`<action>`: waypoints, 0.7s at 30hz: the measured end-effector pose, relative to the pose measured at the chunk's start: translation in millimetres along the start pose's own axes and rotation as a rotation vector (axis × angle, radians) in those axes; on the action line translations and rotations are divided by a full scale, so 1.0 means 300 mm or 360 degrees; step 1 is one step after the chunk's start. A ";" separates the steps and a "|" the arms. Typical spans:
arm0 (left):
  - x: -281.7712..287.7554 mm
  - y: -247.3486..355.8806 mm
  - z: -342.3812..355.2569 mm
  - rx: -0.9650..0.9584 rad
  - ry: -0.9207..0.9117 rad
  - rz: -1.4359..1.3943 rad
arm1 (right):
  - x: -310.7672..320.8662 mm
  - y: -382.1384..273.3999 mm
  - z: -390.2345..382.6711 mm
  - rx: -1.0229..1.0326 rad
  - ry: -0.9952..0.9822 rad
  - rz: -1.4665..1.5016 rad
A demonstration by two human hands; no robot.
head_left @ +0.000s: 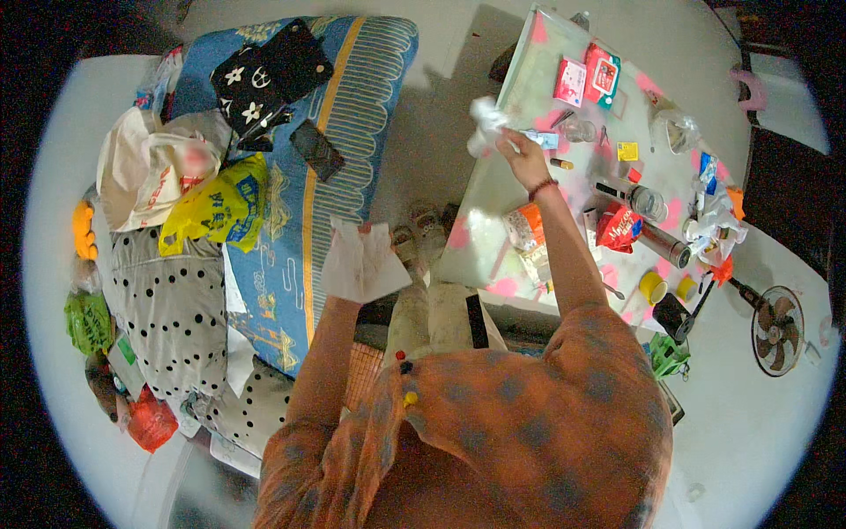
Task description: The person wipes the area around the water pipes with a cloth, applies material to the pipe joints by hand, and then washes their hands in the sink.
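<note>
Right hand (522,150) out at one o'clock over the counter (493,256), grip pinching a crumpled white tissue (484,122) at the counter's far left edge. Left hand (357,231) at eleven o'clock holds a flat white sheet (363,263), fingers closed on its top edge, above the gap beside the blue mattress (291,264). Counter crowded: red snack bag (619,226), jar (648,203), yellow cup (652,286). Judgement: keep the wad balled tight and wipe in short strokes, steering wide of the small bottles at two o'clock.
</note>
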State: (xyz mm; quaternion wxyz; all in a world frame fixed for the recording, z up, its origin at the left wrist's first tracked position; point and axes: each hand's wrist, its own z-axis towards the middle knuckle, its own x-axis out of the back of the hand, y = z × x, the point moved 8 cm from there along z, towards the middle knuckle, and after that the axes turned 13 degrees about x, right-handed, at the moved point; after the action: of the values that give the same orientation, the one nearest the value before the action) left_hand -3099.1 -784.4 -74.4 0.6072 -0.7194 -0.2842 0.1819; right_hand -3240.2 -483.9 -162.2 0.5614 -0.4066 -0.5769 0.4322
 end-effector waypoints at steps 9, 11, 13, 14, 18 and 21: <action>-0.143 -0.145 0.073 0.0036 -0.0255 0.0980 | -0.206 -0.591 -0.099 -0.0024 -0.0437 0.0340; -0.095 -0.263 0.114 -0.0090 -0.0125 0.1696 | -0.398 -0.772 -0.179 -0.0100 -0.0765 0.0705; -0.088 -0.284 0.094 -0.0217 0.0078 0.2380 | -0.633 -0.813 -0.316 -0.0795 -0.0659 0.2035; -0.093 -0.262 0.061 -0.0283 0.0199 0.2708 | -0.689 -0.816 -0.333 -0.0786 -0.0417 0.2418; -0.162 -0.158 -0.143 -0.1130 0.0531 0.2988 | -0.868 -0.759 -0.414 -0.1064 0.0318 0.1951; -0.200 0.048 -0.284 -0.1185 0.0579 0.2601 | -1.037 -0.665 -0.451 -0.0743 0.0007 0.1218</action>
State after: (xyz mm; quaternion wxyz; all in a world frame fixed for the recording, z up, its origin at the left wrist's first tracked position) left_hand -3091.0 -889.3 -76.8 0.0538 -0.8634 0.3729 0.3354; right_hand -3089.4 -834.2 -64.3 0.2557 -0.7073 -0.4658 0.4662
